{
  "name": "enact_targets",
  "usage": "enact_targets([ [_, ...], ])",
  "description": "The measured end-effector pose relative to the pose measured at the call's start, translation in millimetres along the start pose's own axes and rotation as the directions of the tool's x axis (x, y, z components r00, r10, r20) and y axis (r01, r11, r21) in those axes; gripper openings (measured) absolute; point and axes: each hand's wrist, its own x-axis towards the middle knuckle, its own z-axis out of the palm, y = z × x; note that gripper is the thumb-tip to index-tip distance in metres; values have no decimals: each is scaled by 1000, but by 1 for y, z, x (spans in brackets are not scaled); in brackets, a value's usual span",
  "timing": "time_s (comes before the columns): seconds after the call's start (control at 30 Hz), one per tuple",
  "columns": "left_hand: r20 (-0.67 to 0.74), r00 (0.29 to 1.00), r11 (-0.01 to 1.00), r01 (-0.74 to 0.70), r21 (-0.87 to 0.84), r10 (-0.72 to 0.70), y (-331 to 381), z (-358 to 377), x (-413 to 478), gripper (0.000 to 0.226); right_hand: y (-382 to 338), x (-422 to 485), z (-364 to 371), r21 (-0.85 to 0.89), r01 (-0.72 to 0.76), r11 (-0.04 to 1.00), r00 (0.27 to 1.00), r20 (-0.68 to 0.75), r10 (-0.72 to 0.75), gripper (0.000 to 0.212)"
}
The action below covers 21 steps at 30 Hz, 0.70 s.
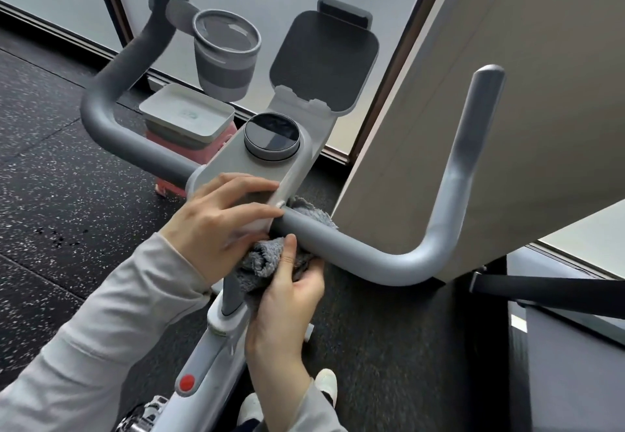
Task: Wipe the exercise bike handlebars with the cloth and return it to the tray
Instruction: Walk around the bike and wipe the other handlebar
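The exercise bike's grey handlebars (382, 255) curve up on both sides of a light grey console (243, 167). A fluffy grey cloth (263, 257) is wrapped around the inner end of the right bar, next to the console; part of it shows behind the bar. My right hand (287, 293) grips the cloth from below, thumb on top. My left hand (216, 225) rests on the console's near edge, its fingers pressing there and touching the cloth. A pale grey tray (216, 123) sits empty on a pink stool beyond the left bar.
A round black dial (271, 137), a dark tablet holder (324, 63) and a grey cup holder (225, 52) stand on the bike's front. A beige panel (490, 110) leans close to the right bar. The floor is black speckled rubber (50, 161). A red knob (186, 382) is on the stem.
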Motion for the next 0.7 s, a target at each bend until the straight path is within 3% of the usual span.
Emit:
enact_targets([
  [0.17, -7, 999, 998, 52, 26, -52, 5, 2, 2, 30, -8, 4, -21, 40, -60, 997, 992, 112, 56, 39],
  [0.33, -42, 996, 997, 80, 25, -79, 8, 4, 1, 30, -22, -7, -63, -130, -91, 987, 978, 175, 114, 25],
  [0.57, -74, 989, 990, 129, 53, -125, 11, 9, -1, 35, -91, -25, -95, -350, 320, 880, 942, 219, -255, 28],
  [0.63, -74, 988, 988, 143, 52, -139, 11, 9, -2, 34, -115, -10, -83, -412, 458, 788, 884, 303, -356, 28],
  [0.7, -80, 986, 987, 154, 50, -149, 12, 10, -2, 30, -135, 14, -62, -516, 595, 616, 801, 441, -405, 20],
])
